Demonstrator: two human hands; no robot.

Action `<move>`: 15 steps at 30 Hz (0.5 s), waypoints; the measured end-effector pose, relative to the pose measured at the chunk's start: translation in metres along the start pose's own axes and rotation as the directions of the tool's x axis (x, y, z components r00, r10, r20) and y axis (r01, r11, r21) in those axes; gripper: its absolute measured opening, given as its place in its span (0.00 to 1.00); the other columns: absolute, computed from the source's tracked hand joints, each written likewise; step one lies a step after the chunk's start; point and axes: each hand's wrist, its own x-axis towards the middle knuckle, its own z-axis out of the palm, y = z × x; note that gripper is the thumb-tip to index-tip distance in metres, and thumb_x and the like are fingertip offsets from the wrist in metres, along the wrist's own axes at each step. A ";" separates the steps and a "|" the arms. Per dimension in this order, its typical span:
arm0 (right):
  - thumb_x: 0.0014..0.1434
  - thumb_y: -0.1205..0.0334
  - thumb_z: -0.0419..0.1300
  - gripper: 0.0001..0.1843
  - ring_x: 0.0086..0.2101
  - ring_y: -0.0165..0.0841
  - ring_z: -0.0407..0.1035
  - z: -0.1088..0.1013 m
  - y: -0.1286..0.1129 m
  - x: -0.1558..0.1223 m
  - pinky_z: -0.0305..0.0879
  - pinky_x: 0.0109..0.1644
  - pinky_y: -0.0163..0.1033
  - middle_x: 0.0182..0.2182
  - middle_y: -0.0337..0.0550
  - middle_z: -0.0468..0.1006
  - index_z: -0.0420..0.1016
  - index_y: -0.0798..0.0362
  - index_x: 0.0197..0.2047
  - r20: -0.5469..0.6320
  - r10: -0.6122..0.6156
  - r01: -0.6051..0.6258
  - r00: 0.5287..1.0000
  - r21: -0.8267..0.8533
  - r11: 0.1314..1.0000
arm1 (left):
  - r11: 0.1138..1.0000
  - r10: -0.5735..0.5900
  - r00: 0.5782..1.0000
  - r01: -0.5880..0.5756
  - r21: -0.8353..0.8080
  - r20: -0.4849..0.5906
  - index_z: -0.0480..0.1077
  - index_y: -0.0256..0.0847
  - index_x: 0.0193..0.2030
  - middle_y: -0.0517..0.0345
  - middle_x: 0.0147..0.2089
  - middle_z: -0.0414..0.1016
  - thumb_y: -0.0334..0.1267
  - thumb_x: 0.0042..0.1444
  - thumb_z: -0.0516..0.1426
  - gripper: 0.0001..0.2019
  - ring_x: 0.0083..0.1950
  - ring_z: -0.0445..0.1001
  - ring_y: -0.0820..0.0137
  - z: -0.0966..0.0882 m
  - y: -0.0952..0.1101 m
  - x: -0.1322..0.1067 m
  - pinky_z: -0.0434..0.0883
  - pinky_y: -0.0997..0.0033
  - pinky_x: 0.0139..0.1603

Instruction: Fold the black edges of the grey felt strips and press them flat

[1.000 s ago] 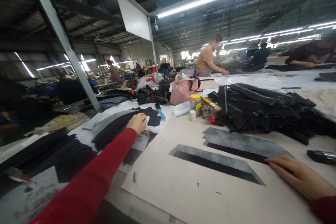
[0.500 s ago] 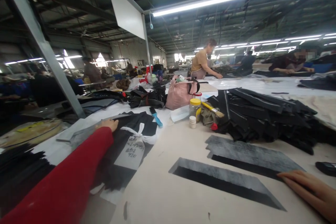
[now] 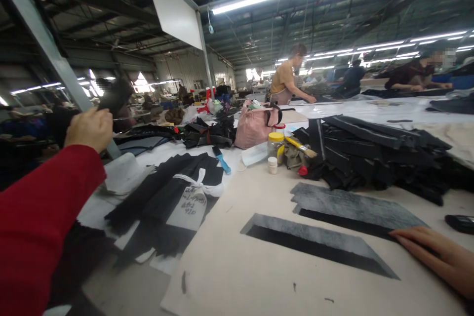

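Note:
My left hand, in a red sleeve, is raised at the left with its fingers curled closed. What they hold, if anything, is hidden. Below it a whitish folded sheet lies beside a stack of black fabric pieces. A white cloth tie and a handwritten paper tag are on that stack. My right hand rests flat at the lower right, fingers stretched out, fingertips touching the edge of a grey-and-black fabric strip stack. A similar strip lies in front.
A pink bag, a yellow-lidded jar, a small white bottle, a brush and a blue-handled tool stand or lie mid-table. Black strips are heaped at right. A metal post rises left. A co-worker stands beyond.
My left hand has lifted off the black fabric stack and moved up and left, uncovering more of it. The grey sheet there has shifted. My right hand stays in place.

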 end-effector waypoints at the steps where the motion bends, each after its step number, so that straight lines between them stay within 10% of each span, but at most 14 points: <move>1: 0.45 0.43 0.54 0.15 0.38 0.36 0.69 -0.004 -0.001 0.001 0.65 0.43 0.37 0.37 0.48 0.75 0.75 0.37 0.33 0.082 -0.001 0.000 0.997 0.014 1.000 | 0.998 0.054 0.996 -0.055 -0.013 -0.068 0.55 0.28 0.54 0.55 0.57 0.55 0.39 0.62 0.30 0.24 0.54 0.53 0.66 -0.011 0.011 -0.002 0.49 0.69 0.52; 6: 0.51 0.46 0.50 0.18 0.41 0.38 0.67 -0.016 -0.013 0.003 0.63 0.47 0.41 0.39 0.49 0.73 0.75 0.45 0.38 0.218 -0.015 0.013 0.976 0.011 1.000 | 0.902 0.393 0.900 -0.417 -0.109 -0.191 0.56 0.30 0.54 0.54 0.59 0.54 0.42 0.61 0.35 0.22 0.57 0.50 0.64 -0.043 0.114 -0.070 0.48 0.64 0.54; 10: 0.54 0.49 0.46 0.20 0.40 0.38 0.67 -0.018 -0.019 0.002 0.64 0.46 0.42 0.37 0.47 0.74 0.74 0.49 0.39 0.223 -0.064 0.068 0.973 -0.008 0.998 | 0.747 0.658 0.745 -0.626 -0.223 0.113 0.63 0.38 0.50 0.53 0.59 0.57 0.40 0.58 0.43 0.17 0.58 0.52 0.62 -0.024 0.194 -0.165 0.53 0.61 0.53; 12: 0.55 0.50 0.46 0.20 0.40 0.38 0.67 -0.018 -0.019 0.001 0.64 0.46 0.42 0.37 0.46 0.74 0.74 0.49 0.39 0.223 -0.074 0.079 0.972 -0.010 0.997 | 0.699 0.714 0.648 -0.632 -0.334 0.266 0.64 0.43 0.49 0.55 0.58 0.58 0.43 0.57 0.45 0.16 0.57 0.55 0.62 -0.007 0.214 -0.200 0.57 0.62 0.51; 15: 0.55 0.51 0.46 0.19 0.40 0.38 0.67 -0.018 -0.016 0.001 0.64 0.46 0.42 0.38 0.47 0.73 0.74 0.48 0.39 0.227 -0.081 0.084 0.971 -0.001 0.996 | 0.685 0.725 0.616 -0.595 -0.420 0.308 0.64 0.43 0.49 0.55 0.58 0.59 0.42 0.58 0.43 0.16 0.57 0.56 0.63 0.007 0.221 -0.224 0.57 0.61 0.52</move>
